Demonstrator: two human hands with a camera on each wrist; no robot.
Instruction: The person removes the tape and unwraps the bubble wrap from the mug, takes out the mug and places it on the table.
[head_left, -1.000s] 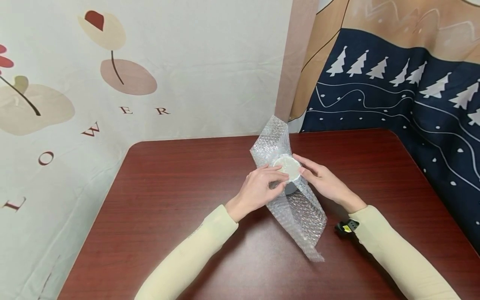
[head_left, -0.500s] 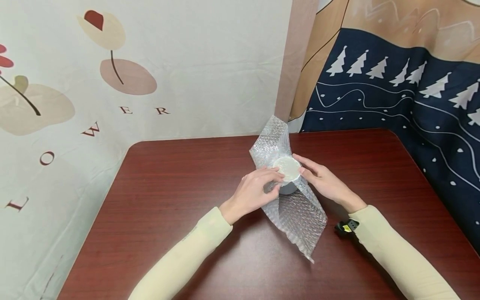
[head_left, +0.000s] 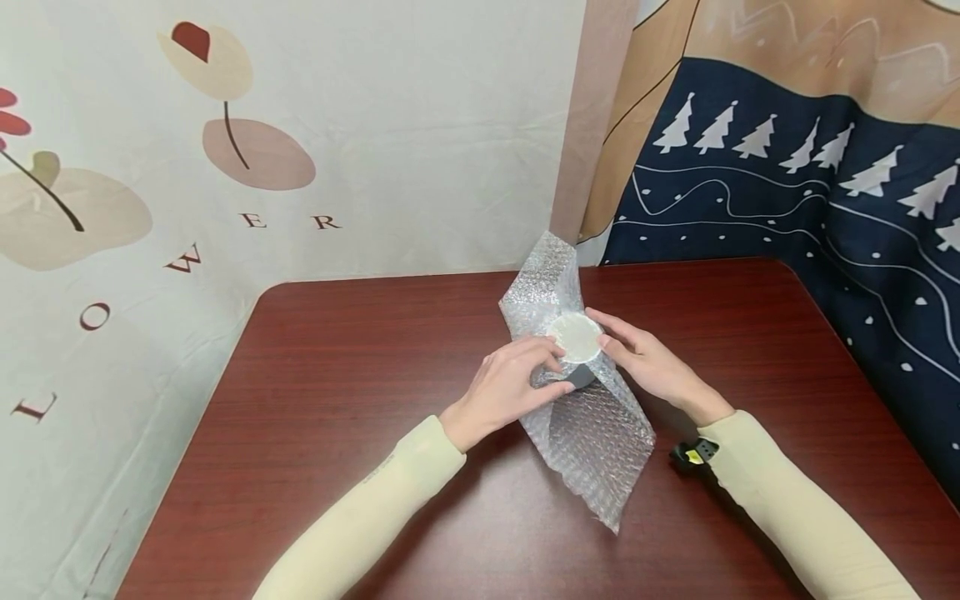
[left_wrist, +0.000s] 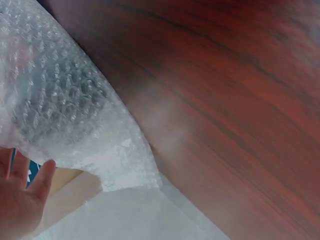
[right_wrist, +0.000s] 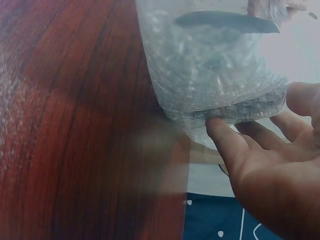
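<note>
A grey, round container with a pale disc-shaped top stands partly wrapped in bubble wrap. Its kind is hard to tell. My right hand grips the wrapped container from the right, thumb at the top's rim; the right wrist view shows the right fingers against the wrapped side. My left hand holds the wrap at the container's left, fingers bent by the rim and thumb stretched across the grey side. In the left wrist view the bubble wrap covers most of the container.
A reddish-brown wooden table lies beneath everything. Behind it hangs a pale cloth with flower prints, and at the right a dark blue cloth with white trees. One loose wrap end points toward the back.
The near end of the bubble wrap has swung left and opened out. My left hand has shifted slightly left, and its thumb has spread from its fingers. My right hand keeps its place.
</note>
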